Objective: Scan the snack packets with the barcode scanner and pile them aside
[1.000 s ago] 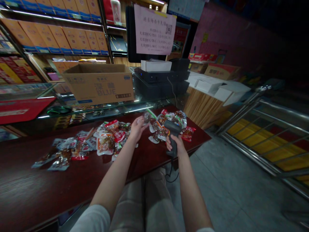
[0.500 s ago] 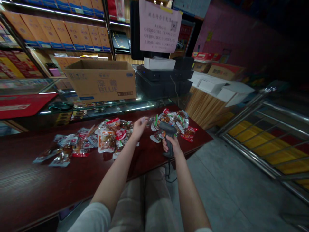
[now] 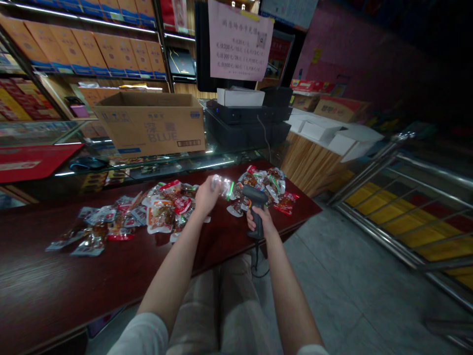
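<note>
1. The left hand (image 3: 206,198) has its grip pinching a shiny snack packet (image 3: 225,187) over the table (image 3: 121,276), between the left packet pile (image 3: 160,217) and the right packet pile (image 3: 275,183).
2. The right hand (image 3: 262,222) has its grip wrapped round the handle of a barcode scanner (image 3: 255,196), just right of that packet.
3. Glare on the crinkled film could spoil a reading; the slick packet could slip if pinched only by its edge; the dangling cable (image 3: 256,254) could snag on the table's near edge.
4. The scanner's head points left, towards the packet; its handle's long axis runs near to far. The packet's long axis runs roughly left to right, green strip rightmost.
</note>
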The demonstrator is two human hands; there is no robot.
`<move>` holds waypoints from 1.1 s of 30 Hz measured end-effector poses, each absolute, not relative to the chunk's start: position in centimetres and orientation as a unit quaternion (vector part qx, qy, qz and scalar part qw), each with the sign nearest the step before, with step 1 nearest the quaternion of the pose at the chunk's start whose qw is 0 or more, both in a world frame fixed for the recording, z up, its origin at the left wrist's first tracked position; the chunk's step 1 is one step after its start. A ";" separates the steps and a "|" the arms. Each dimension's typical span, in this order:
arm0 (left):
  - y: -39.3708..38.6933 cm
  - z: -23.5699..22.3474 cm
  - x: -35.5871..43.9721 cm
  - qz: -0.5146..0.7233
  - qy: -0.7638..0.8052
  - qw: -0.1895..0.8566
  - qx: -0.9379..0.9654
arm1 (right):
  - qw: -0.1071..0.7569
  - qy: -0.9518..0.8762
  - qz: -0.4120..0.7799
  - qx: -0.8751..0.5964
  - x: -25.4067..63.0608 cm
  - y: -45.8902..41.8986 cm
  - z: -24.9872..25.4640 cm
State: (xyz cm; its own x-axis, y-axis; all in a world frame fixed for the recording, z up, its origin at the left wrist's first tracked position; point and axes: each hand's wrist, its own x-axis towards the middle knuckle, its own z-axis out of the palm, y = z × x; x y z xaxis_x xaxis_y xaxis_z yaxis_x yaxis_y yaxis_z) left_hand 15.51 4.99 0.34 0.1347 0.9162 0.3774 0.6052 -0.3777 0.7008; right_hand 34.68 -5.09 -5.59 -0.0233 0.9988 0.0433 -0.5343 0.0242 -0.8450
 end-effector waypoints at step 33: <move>3.4 0.1 13.6 0.175 0.522 -0.023 0.835 | 0.690 -0.316 0.570 -0.315 40.2 -6.0 -3.5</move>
State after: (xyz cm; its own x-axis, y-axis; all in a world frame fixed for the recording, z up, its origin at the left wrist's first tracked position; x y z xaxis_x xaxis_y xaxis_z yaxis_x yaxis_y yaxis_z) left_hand 13.63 3.40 0.13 0.3939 0.8633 0.3155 0.8792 -0.4540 0.1446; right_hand 40.20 -5.97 -3.46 0.1515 0.9855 0.0763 -0.5874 0.1518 -0.7950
